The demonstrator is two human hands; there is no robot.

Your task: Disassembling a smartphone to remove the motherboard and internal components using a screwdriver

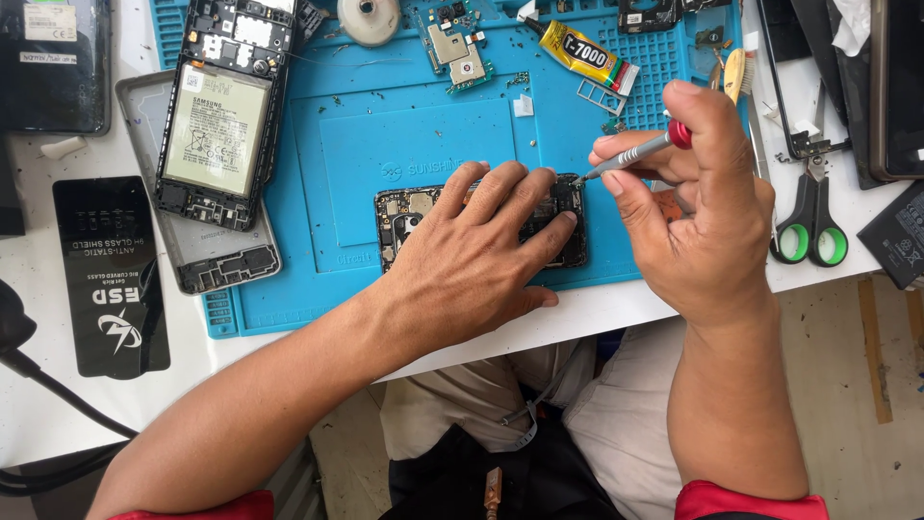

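Pressed flat, the left hand [481, 260] pins an opened phone [568, 221] on the blue mat [404, 135]; the right hand [703, 193] pinches a slim screwdriver [635, 152], tip at the phone's top corner. Light, rigid, and probably fragile inside, the phone seems safest held by its edges. A white bench [38, 404] carries scissors [813, 226] and a glue tube [582, 53].

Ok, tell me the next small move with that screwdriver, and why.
Probably turn the screwdriver in place: its tip already sits at the top right corner of the opened phone, the right hand pinches the shaft, and the left hand presses the phone flat on the blue mat.
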